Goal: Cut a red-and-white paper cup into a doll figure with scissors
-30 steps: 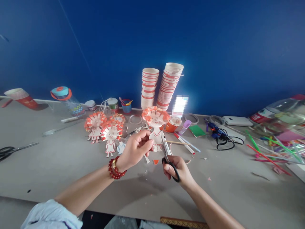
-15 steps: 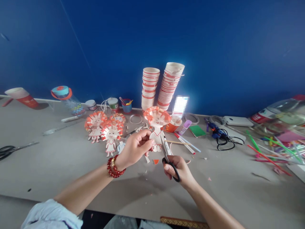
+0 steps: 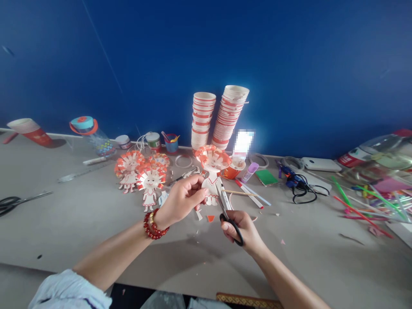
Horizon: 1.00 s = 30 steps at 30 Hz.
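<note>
Between near and far edges of the table (image 3: 80, 223), left hand (image 3: 183, 199) pinches paper-cup doll (image 3: 211, 185); right hand (image 3: 243, 230) is clamped on black-handled scissors (image 3: 225, 210). Steady doll, short snips seem best.

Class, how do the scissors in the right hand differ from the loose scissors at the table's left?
The held scissors are gripped in the right hand; the loose scissors lie on the table. The held scissors' blades point forward; the loose scissors' blades point right. Both have black handles and metal blades.
</note>
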Each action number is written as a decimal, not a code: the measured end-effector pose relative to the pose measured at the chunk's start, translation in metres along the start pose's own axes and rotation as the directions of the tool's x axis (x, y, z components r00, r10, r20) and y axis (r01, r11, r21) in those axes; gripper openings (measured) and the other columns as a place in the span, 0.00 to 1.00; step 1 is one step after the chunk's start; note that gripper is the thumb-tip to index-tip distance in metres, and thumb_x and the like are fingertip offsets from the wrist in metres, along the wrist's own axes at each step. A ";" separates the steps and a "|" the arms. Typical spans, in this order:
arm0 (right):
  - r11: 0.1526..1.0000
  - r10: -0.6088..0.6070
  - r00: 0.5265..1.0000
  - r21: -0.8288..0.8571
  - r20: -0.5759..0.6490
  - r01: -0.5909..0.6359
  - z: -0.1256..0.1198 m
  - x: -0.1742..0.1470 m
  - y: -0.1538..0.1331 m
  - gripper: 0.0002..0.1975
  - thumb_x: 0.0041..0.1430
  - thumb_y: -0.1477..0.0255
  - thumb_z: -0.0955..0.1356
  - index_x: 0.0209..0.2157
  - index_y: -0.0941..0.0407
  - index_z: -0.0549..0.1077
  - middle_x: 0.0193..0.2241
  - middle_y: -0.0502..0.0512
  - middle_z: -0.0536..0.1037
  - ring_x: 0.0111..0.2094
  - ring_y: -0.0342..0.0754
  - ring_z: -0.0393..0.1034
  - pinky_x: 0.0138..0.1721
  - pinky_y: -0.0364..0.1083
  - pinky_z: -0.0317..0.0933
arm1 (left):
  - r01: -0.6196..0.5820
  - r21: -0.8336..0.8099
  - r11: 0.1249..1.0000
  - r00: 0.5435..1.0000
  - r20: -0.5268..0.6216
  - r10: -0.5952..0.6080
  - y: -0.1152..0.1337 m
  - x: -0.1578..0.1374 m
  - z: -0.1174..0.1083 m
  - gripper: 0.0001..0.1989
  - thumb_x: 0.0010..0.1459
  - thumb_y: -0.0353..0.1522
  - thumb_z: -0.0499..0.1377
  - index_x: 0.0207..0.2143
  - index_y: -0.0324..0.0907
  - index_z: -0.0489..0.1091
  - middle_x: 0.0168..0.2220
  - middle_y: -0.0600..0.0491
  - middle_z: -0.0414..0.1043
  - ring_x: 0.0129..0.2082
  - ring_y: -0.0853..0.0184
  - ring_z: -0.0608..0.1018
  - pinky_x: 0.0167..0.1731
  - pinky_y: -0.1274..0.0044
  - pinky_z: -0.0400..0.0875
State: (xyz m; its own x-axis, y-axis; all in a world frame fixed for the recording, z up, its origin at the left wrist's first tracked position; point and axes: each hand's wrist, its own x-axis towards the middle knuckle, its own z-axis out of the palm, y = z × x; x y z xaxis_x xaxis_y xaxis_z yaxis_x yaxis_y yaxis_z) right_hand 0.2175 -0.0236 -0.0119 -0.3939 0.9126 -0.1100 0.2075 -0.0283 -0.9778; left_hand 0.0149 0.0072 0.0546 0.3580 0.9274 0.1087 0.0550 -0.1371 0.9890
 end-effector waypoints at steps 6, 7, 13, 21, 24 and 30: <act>1.000 -0.006 1.000 -0.020 -0.002 0.006 0.000 0.000 0.000 0.30 0.43 0.41 0.66 0.18 0.55 0.59 0.10 0.43 0.58 0.13 0.37 0.48 0.15 0.40 0.39 | -0.005 -0.001 1.000 1.000 0.002 0.005 0.001 -0.001 0.000 0.05 0.58 0.33 0.54 0.30 0.41 0.63 0.23 0.57 0.67 0.17 0.76 0.65 0.19 0.83 0.63; 1.000 -0.007 1.000 -0.018 -0.003 0.006 0.000 0.000 0.000 0.30 0.43 0.42 0.66 0.18 0.55 0.59 0.10 0.43 0.58 0.13 0.37 0.48 0.15 0.40 0.39 | -0.005 0.001 1.000 1.000 0.002 0.005 0.001 -0.001 0.000 0.05 0.58 0.33 0.54 0.30 0.41 0.63 0.23 0.57 0.67 0.17 0.76 0.65 0.19 0.83 0.63; 0.999 -0.012 1.000 -0.031 -0.009 0.012 -0.001 0.000 0.003 0.30 0.43 0.42 0.66 0.17 0.55 0.58 0.10 0.44 0.57 0.13 0.37 0.48 0.15 0.40 0.39 | -0.004 -0.001 1.000 1.000 0.000 0.004 0.002 -0.001 0.001 0.05 0.58 0.33 0.53 0.30 0.41 0.62 0.23 0.57 0.67 0.17 0.76 0.65 0.18 0.83 0.63; 0.999 -0.021 1.000 -0.040 -0.011 0.020 -0.001 -0.001 0.002 0.31 0.43 0.40 0.65 0.17 0.55 0.57 0.11 0.43 0.55 0.13 0.37 0.47 0.15 0.40 0.39 | -0.001 -0.019 1.000 1.000 0.002 0.001 0.001 -0.002 0.002 0.05 0.59 0.33 0.53 0.31 0.41 0.62 0.23 0.57 0.67 0.17 0.77 0.65 0.19 0.83 0.63; 0.998 -0.042 0.999 -0.051 -0.008 0.041 -0.001 0.000 0.002 0.31 0.43 0.40 0.65 0.17 0.55 0.56 0.11 0.43 0.55 0.13 0.37 0.47 0.14 0.40 0.38 | 0.003 -0.022 1.000 1.000 0.002 -0.003 0.002 -0.002 0.002 0.05 0.59 0.32 0.53 0.31 0.41 0.62 0.23 0.57 0.67 0.18 0.77 0.65 0.19 0.83 0.62; 1.000 -0.019 1.000 -0.006 0.008 0.019 -0.001 0.000 0.000 0.31 0.41 0.40 0.66 0.18 0.56 0.59 0.11 0.44 0.58 0.13 0.37 0.48 0.14 0.39 0.40 | 0.005 -0.026 1.000 1.000 0.004 -0.004 0.002 -0.002 0.003 0.04 0.60 0.31 0.53 0.31 0.41 0.62 0.23 0.57 0.67 0.18 0.77 0.65 0.19 0.83 0.62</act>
State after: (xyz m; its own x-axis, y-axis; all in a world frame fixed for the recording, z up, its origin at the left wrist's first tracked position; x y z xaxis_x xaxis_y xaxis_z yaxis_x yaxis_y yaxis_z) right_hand 0.2184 -0.0234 -0.0115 -0.4051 0.9096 -0.0930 0.2052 -0.0086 -0.9787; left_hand 0.0167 0.0042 0.0562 0.3616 0.9265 0.1038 0.0327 -0.1239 0.9918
